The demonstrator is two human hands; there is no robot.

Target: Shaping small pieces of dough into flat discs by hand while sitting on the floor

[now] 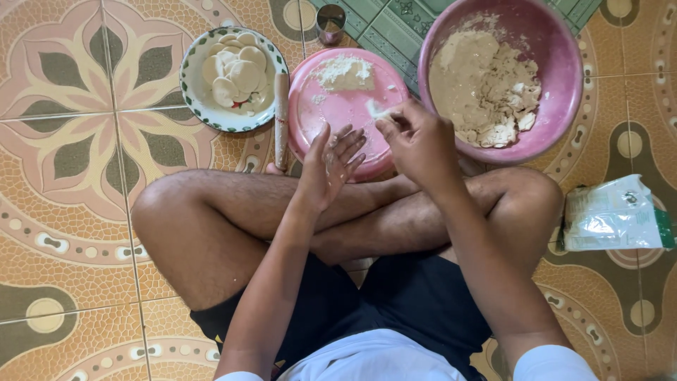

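Pinching one dough scrap (376, 108), right hand (422, 144) fingers closed; left hand (331, 166) open, empty, above one pink plate (331, 116).

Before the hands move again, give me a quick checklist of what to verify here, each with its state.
1. Right hand pinches a small dough piece: ok.
2. Left hand open, palm free: ok.
3. Pink plate has flour on it: ok.
4. Bowl has dough left: ok.
5. Rolling pin lies beside the plate: ok.
6. Room on the dish of discs: cannot tell.
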